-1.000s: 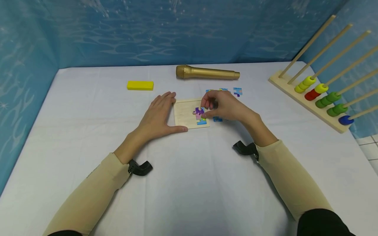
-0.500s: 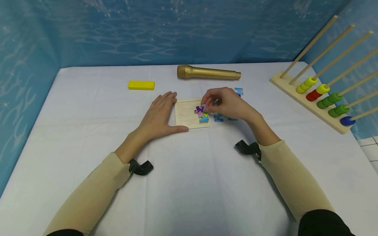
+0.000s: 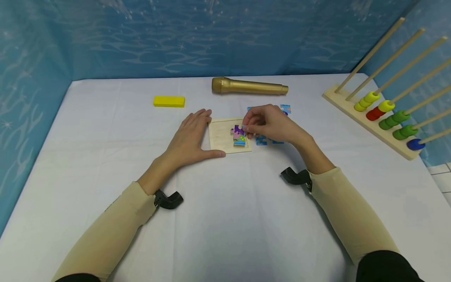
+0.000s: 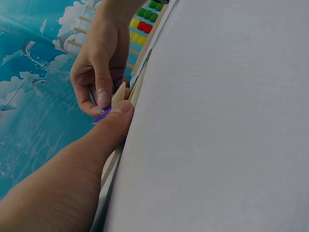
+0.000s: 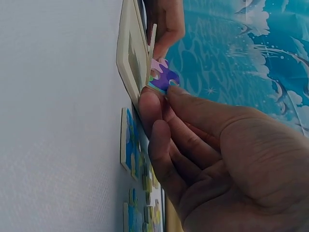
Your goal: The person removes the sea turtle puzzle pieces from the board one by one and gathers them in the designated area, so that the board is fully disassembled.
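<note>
My left hand point(image 3: 188, 137) rests along the left side of a shallow wooden puzzle tray point(image 3: 219, 136), fingers extended toward the far edge and thumb straight along the near edge. Over the tray's right part, my right hand point(image 3: 270, 124) pinches purple, pink, green and blue jigsaw puzzle pieces point(image 3: 239, 133) by their right side with thumb and index finger. The right wrist view shows this puzzle part point(image 5: 165, 79) tilted up from the tray's edge. Whether its pieces are fully locked together cannot be told. Loose puzzle pieces point(image 3: 261, 140) lie right of the tray, partly hidden by my right hand.
Behind the tray lies a gold toy microphone point(image 3: 250, 86), with a yellow block point(image 3: 169, 101) to its left. A wooden bead abacus point(image 3: 373, 117) with upright rods stands at the right. Another puzzle piece point(image 3: 285, 108) lies beyond my right hand. Blue patterned cloth point(image 3: 176, 39) backs the white table.
The pinched puzzle part has lifted and tilted, and its pieces now look more squarely aligned. My right fingers have shifted slightly along its right edge. The left hand stays in place.
</note>
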The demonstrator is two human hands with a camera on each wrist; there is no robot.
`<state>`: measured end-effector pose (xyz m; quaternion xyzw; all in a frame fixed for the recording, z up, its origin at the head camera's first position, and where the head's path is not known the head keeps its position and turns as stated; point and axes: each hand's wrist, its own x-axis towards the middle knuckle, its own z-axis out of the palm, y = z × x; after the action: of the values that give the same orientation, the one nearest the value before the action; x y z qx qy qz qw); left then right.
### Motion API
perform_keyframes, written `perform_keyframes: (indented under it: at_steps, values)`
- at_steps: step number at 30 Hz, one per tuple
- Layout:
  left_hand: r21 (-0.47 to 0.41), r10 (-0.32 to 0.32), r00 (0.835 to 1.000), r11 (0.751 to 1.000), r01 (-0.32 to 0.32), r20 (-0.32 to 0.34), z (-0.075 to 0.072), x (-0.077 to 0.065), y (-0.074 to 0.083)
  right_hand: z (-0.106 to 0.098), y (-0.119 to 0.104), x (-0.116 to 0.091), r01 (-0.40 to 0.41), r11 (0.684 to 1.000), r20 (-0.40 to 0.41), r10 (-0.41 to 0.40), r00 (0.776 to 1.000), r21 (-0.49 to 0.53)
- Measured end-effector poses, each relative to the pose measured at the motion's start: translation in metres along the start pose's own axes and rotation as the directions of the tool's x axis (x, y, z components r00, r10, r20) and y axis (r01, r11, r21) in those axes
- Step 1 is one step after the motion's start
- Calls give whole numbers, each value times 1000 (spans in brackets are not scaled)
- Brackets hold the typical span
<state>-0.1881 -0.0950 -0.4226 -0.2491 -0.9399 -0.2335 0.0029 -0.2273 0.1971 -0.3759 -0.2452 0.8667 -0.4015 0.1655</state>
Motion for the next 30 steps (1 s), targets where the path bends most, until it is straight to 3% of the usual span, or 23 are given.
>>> perform_keyframes:
  at_steps: [18,30]
  values:
    - [15,-8,1000,1000,7,12,0,0,-1,12,-6,3,57,988,27,-54,998,-146]
    - [14,2,1000,1000,-1,-2,2,1,-3,14,-5,2,106,982,-5,-108,994,-158]
